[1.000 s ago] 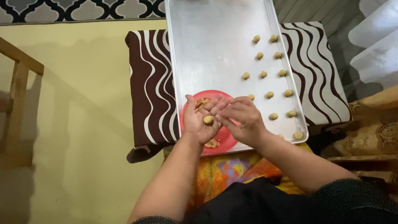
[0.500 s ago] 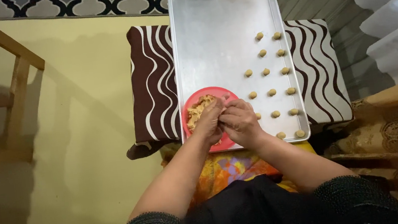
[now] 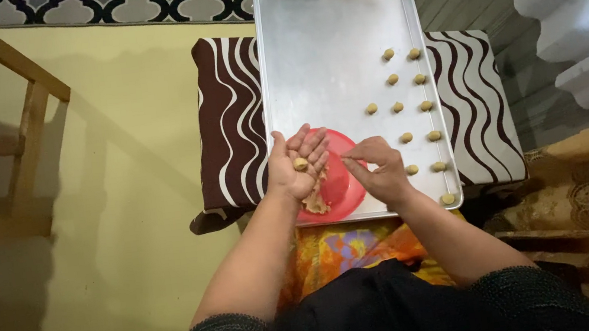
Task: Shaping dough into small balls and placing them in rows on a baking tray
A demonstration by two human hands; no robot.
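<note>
dough ball [image 3: 300,164]: small, round, tan | resting in open left hand [image 3: 299,166]

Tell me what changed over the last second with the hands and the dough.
The hands have come apart: a second ago they were pressed together over the red bowl. Now the left hand lies palm up with a small dough ball on it, and the right hand has drawn aside, fingers pinched. The metal tray and its rows of dough balls look unchanged.
</note>
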